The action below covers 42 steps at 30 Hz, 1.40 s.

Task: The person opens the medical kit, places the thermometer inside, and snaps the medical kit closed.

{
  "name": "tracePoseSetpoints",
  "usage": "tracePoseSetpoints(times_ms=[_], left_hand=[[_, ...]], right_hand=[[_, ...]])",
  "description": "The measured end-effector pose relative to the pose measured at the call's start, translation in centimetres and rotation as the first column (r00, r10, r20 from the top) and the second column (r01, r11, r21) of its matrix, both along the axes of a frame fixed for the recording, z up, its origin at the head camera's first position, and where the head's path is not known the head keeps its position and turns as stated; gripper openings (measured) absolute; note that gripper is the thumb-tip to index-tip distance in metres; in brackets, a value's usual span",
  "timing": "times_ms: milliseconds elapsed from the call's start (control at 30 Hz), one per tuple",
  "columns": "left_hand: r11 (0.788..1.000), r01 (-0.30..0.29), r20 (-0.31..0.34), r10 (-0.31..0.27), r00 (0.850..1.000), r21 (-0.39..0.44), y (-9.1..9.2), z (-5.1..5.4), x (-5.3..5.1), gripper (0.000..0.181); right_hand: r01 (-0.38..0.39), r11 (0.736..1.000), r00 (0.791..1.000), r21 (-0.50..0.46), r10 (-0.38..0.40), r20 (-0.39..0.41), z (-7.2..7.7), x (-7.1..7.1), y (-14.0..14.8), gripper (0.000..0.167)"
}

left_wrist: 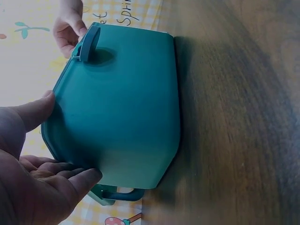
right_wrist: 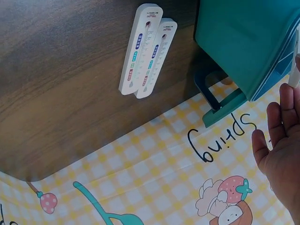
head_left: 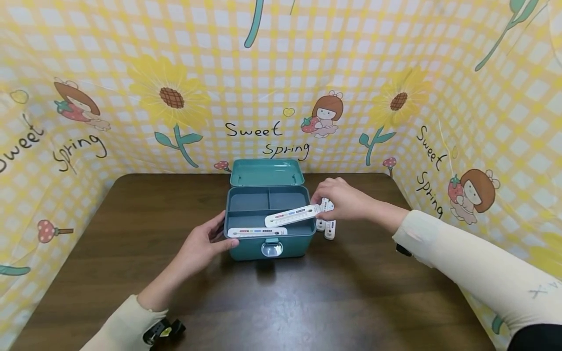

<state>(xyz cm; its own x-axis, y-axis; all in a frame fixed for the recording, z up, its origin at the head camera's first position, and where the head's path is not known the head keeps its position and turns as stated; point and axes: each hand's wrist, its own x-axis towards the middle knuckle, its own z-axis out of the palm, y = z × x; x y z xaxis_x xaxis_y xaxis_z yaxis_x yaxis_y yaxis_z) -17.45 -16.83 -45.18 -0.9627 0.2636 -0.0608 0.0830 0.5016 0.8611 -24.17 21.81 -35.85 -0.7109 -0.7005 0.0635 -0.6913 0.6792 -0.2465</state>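
A teal storage box (head_left: 246, 250) stands with its lid (head_left: 267, 171) raised at the back. My right hand (head_left: 344, 200) pinches one end of a white thermometer (head_left: 290, 215) with a printed scale, held slantwise above the box's front compartment. Another white thermometer (head_left: 252, 232) lies along the front wall inside. At the box's left front corner, my left hand (head_left: 199, 246) rests its thumb on the rim and its fairly straight fingers (left_wrist: 77, 180) against the side. Two more thermometers (right_wrist: 136, 56) lie side by side on the table, right of the box, partly behind the right hand in the head view.
A divider (head_left: 269, 199) splits the back part of the box in two. The clear latch (head_left: 272, 249) hangs at the front. The brown wooden table (head_left: 281, 302) is bordered by a yellow checked cloth (head_left: 210, 58) at the back and sides. A handle (right_wrist: 204, 89) shows behind the box.
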Motion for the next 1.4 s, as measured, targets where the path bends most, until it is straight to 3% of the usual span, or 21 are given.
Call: tracePoseSetpoints(times_ms=[567,867,1400], left_hand=[[1.000,-0.002,-0.019,0.002,1.000,0.023,0.0,-0.3,0.0,0.100],[0.999,-0.025,-0.011,0.025,1.000,0.041,0.2,-0.6,0.7,0.102],[0.999,-0.033,-0.033,0.034,0.999,0.020,0.2,-0.6,0.6,0.100]], right_hand=[[-0.104,0.994,0.994,-0.015,0.104,0.040,-0.8,-0.7,-1.8,0.024],[-0.133,0.991,0.991,0.005,0.133,-0.002,-1.8,-0.3,-3.2,0.026],[-0.176,0.984,0.984,0.021,0.177,-0.006,-1.8,-1.0,-5.2,0.025]])
